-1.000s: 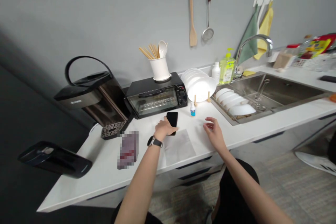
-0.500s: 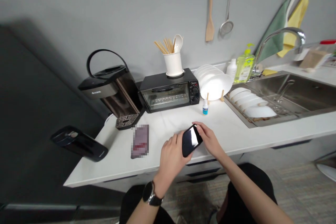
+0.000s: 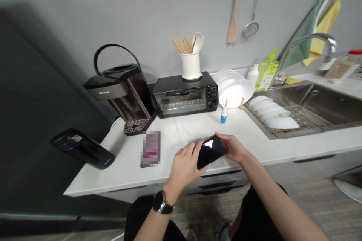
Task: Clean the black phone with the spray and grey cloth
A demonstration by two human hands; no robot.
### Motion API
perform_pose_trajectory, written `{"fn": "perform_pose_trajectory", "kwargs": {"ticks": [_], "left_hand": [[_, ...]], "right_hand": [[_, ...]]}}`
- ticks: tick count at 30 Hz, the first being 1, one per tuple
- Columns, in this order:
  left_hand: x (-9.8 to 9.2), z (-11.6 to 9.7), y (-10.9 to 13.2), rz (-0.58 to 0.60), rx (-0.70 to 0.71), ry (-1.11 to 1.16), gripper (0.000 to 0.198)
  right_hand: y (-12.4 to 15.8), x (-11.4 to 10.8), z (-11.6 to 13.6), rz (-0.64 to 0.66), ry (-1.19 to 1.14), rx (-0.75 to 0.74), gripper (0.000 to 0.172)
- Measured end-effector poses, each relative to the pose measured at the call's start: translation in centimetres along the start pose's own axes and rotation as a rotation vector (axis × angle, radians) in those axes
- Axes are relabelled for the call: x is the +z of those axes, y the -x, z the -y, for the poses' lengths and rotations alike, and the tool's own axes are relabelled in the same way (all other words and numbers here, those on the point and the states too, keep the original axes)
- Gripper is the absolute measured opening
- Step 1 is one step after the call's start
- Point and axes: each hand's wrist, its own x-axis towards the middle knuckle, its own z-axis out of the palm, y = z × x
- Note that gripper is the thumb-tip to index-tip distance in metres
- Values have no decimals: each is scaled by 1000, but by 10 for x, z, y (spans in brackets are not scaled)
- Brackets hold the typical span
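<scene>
A black smartphone [image 3: 211, 153] is held between both hands above the front part of the white counter [image 3: 118, 175]. My left hand [image 3: 185, 163], with a dark watch on the wrist, is closed around its left end. Closed on the right end is my right hand [image 3: 232, 147], its fingers partly hidden behind the phone. The dark screen faces up with a bright reflection near its top. Beyond the phone stands a small white bottle with a blue label [image 3: 223, 115]. To the left lies a flat purplish item [image 3: 151, 148], blurred by pixelation.
A toaster oven [image 3: 185, 98] carries a white utensil holder [image 3: 191, 64]. Left of it stand a water dispenser [image 3: 127, 94] and a dark tumbler [image 3: 85, 150]. To the right are racked plates [image 3: 236, 92], a soap bottle [image 3: 267, 71] and a sink with bowls [image 3: 333, 111].
The phone has turned toward horizontal, and its screen reflection has shrunk. My right hand has shifted right with the phone's end. The camera view has moved slightly.
</scene>
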Motion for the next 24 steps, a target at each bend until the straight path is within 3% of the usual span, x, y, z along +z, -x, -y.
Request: {"fn": "perform_pose_trajectory", "kwargs": {"ticks": [7, 13, 18, 24], "left_hand": [[4, 7, -1, 13, 1, 6, 88], [6, -1, -12, -25, -176, 106, 93], [0, -7, -17, -29, -228, 367, 100], [0, -16, -16, -132, -235, 750, 97]], "right_hand": [[-1, -4, 10, 110, -7, 140, 36], [7, 8, 14, 45, -28, -8, 51], [15, 13, 16, -44, -2, -115, 47], [13, 17, 11, -141, 41, -184, 43]]}}
